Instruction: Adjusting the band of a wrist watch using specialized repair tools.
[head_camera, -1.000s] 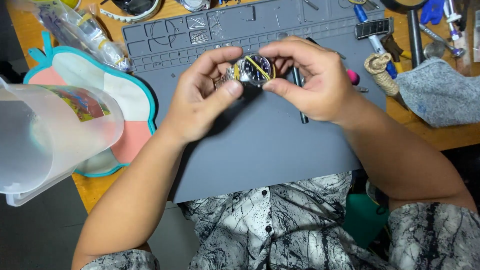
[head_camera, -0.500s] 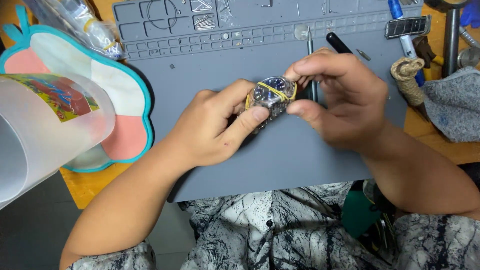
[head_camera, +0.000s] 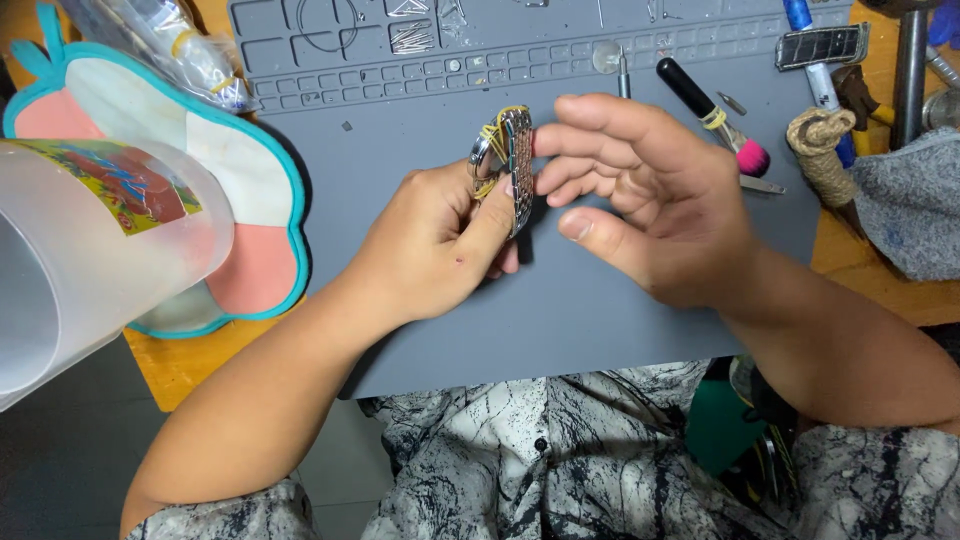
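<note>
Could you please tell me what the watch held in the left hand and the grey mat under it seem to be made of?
The silver wristwatch looks like polished metal: shiny links, yellow bands wound round it. The grey work mat looks like matte silicone or rubber, with moulded compartments; I can't be sure.

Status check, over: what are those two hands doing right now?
Left hand pinching wristwatch edge-on above grey mat. Right hand open, fingertips at its band. Nothing between them.

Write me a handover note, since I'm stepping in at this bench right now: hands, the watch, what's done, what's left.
Left hand: grips the wristwatch edge-on above the grey work mat, yellow rubber bands wrapped around its case.
Right hand: open beside the watch, fingertips near its metal bracelet, holding nothing.
Done: bands are on the watch.
Left: cannot tell from this view. The black-handled brush lies on the mat.
</note>
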